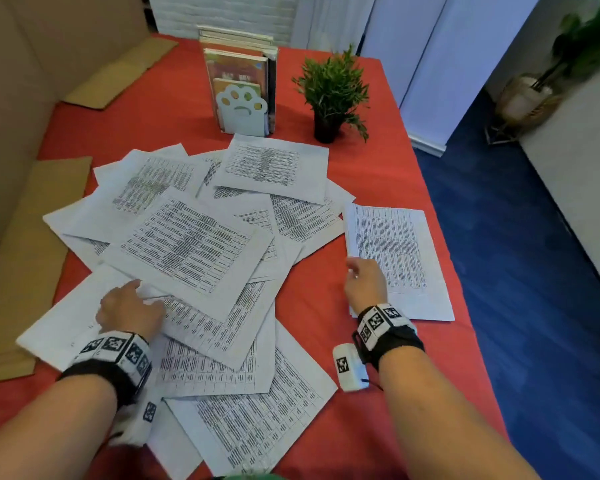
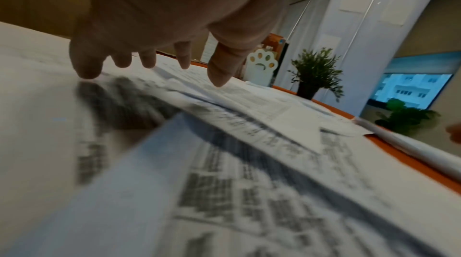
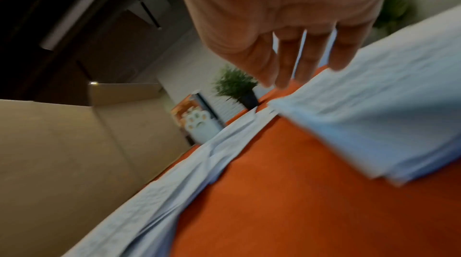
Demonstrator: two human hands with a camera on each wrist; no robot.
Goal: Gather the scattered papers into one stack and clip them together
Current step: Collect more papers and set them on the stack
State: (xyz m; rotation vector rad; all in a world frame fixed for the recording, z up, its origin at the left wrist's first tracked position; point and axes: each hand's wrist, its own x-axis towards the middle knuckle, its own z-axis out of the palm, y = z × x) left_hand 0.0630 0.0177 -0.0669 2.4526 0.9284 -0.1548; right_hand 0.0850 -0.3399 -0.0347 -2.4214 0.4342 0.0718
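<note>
Several printed sheets (image 1: 187, 237) lie scattered and overlapping across the middle and left of the red table (image 1: 319, 292). A neater small stack of sheets (image 1: 395, 251) lies apart at the right. My left hand (image 1: 129, 308) rests on the near-left sheets, fingers spread with the tips down on the paper (image 2: 249, 162). My right hand (image 1: 362, 280) is at the stack's near-left edge; its straight fingers (image 3: 286, 60) reach over the stack's (image 3: 374, 113) edge. Neither hand holds anything. No clip shows in any view.
A white paw-shaped bookend (image 1: 242, 109) with books stands at the back centre, a small potted plant (image 1: 333, 95) to its right. Cardboard panels (image 1: 21, 237) line the left side. The table's right edge drops to blue floor (image 1: 534, 271).
</note>
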